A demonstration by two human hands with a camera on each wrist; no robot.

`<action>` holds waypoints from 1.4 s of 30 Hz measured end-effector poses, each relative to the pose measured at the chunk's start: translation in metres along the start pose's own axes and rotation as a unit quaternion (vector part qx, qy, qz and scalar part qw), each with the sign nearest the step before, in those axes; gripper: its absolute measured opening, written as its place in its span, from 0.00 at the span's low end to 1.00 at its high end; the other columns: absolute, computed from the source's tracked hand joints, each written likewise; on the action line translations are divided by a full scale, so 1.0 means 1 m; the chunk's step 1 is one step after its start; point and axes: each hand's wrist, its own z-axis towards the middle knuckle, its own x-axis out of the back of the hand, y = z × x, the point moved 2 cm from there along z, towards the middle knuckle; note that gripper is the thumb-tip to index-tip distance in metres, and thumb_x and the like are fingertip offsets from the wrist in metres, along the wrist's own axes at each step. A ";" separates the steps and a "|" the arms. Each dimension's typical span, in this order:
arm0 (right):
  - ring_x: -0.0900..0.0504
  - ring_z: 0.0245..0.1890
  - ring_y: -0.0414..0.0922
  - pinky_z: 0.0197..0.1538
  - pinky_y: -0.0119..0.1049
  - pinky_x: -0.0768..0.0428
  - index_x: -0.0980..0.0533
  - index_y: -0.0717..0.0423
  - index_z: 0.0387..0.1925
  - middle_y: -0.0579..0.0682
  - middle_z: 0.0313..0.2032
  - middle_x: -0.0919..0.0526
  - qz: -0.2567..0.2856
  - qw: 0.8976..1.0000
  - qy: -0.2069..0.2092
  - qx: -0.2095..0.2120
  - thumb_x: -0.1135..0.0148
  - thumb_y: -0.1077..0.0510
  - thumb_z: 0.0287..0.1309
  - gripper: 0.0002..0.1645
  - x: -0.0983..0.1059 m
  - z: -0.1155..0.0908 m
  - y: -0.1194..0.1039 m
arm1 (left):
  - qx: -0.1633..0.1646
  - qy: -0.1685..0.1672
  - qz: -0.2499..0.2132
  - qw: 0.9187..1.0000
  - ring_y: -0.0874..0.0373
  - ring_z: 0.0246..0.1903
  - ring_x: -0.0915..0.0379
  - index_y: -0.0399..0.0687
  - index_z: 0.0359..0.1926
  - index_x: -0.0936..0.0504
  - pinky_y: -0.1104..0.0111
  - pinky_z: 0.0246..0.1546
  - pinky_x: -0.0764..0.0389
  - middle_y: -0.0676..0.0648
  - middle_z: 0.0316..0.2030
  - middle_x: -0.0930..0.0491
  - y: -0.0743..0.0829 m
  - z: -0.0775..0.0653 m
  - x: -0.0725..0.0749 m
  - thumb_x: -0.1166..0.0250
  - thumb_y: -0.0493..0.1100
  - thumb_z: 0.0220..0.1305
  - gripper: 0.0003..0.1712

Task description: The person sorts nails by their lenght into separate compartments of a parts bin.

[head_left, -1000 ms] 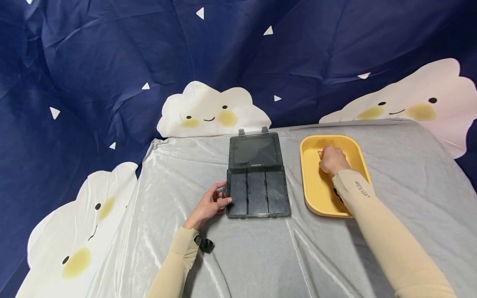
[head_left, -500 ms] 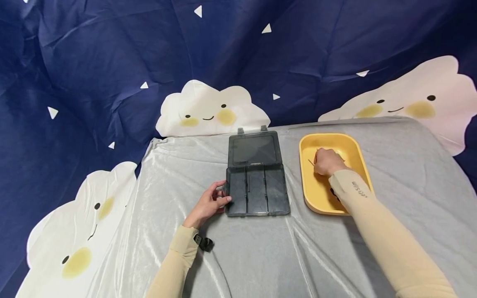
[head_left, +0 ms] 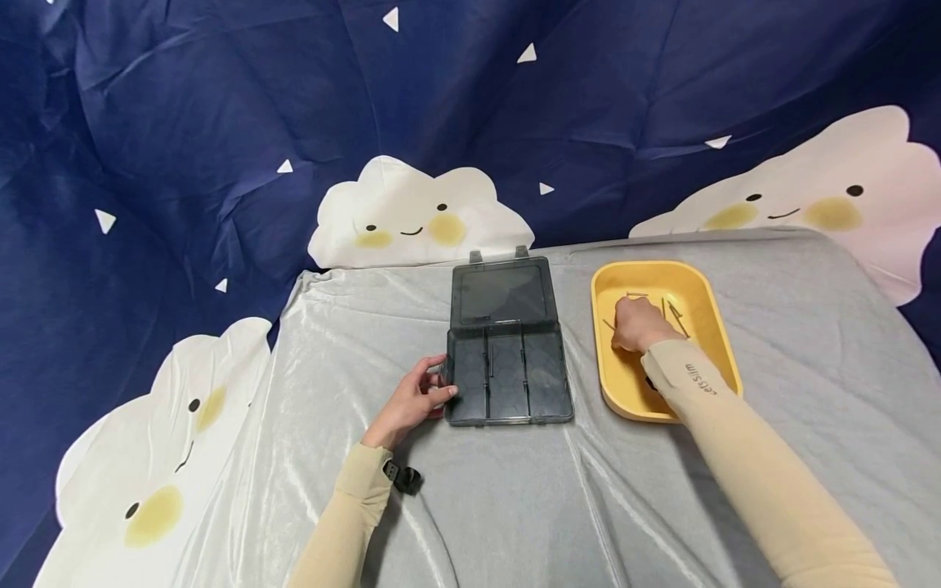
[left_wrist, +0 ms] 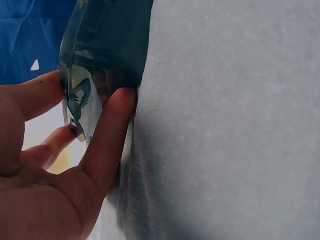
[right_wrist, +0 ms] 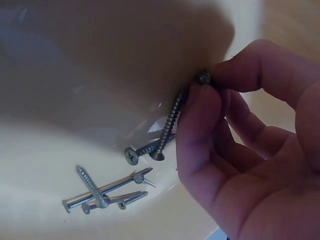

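Observation:
My left hand [head_left: 412,402] holds the left side of a dark see-through compartment box [head_left: 507,422], whose lid stands raised at the back. In the left wrist view its thumb [left_wrist: 112,117] lies along the box wall [left_wrist: 120,37]. One thin, nail-like piece [head_left: 492,364] lies in the middle compartment. Inside the yellow tray [head_left: 610,384] my right hand [head_left: 638,323] pinches a small metal fastener [right_wrist: 203,77] between thumb and forefinger. Only its rounded end shows, so screw or nail cannot be told. A screw [right_wrist: 170,122] lies close against the fingers.
Several loose nails and screws [right_wrist: 92,187] lie in the tray beside the right hand. Grey cloth [head_left: 500,506] covers the table, and a blue curtain with clouds [head_left: 441,90] hangs behind it. A black wrist camera [head_left: 403,478] sits on the left sleeve.
My right hand has shifted slightly left and toward me within the tray, uncovering nails and screws at its far side. The left hand keeps its hold on the box.

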 end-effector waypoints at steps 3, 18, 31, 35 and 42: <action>0.23 0.30 0.56 0.34 0.46 0.22 0.24 0.65 0.27 0.64 0.32 0.20 0.007 1.000 -0.002 -0.004 0.32 0.64 0.42 0.10 -0.001 -0.001 0.000 | 0.001 0.000 0.000 1.000 0.61 0.30 0.31 0.48 0.70 0.37 0.68 0.30 0.20 0.48 0.36 0.27 0.000 0.000 0.000 0.34 0.34 0.60 0.37; 0.24 0.30 0.53 0.33 0.42 0.24 0.24 0.63 0.29 0.59 0.31 0.21 0.028 0.999 0.012 0.016 0.29 0.61 0.39 0.15 -0.001 -0.004 0.006 | 0.009 0.003 -0.006 1.000 0.59 0.31 0.27 0.51 0.70 0.36 0.66 0.29 0.18 0.48 0.37 0.29 -0.002 -0.001 -0.002 0.34 0.35 0.61 0.37; 0.25 0.29 0.50 0.30 0.38 0.29 0.26 0.57 0.23 0.52 0.25 0.23 0.030 0.999 0.035 0.020 0.26 0.58 0.37 0.15 0.006 -0.009 0.008 | 0.007 0.009 -0.009 1.000 0.59 0.30 0.28 0.51 0.70 0.37 0.67 0.29 0.19 0.49 0.37 0.29 -0.006 0.002 -0.003 0.34 0.35 0.60 0.38; 0.25 0.29 0.51 0.30 0.40 0.29 0.26 0.56 0.24 0.53 0.25 0.23 0.035 0.999 0.038 0.014 0.26 0.57 0.38 0.15 0.008 -0.011 0.009 | 0.006 0.009 -0.006 1.000 0.59 0.30 0.28 0.51 0.70 0.37 0.67 0.29 0.19 0.48 0.37 0.28 -0.008 0.004 -0.003 0.34 0.35 0.61 0.38; 0.27 0.31 0.52 0.30 0.38 0.31 0.26 0.56 0.24 0.53 0.25 0.25 0.048 0.997 0.051 0.013 0.26 0.57 0.38 0.15 0.012 -0.016 0.010 | 0.001 0.008 -0.003 1.000 0.58 0.30 0.27 0.51 0.70 0.37 0.67 0.29 0.19 0.47 0.38 0.26 -0.009 0.005 -0.003 0.34 0.35 0.61 0.38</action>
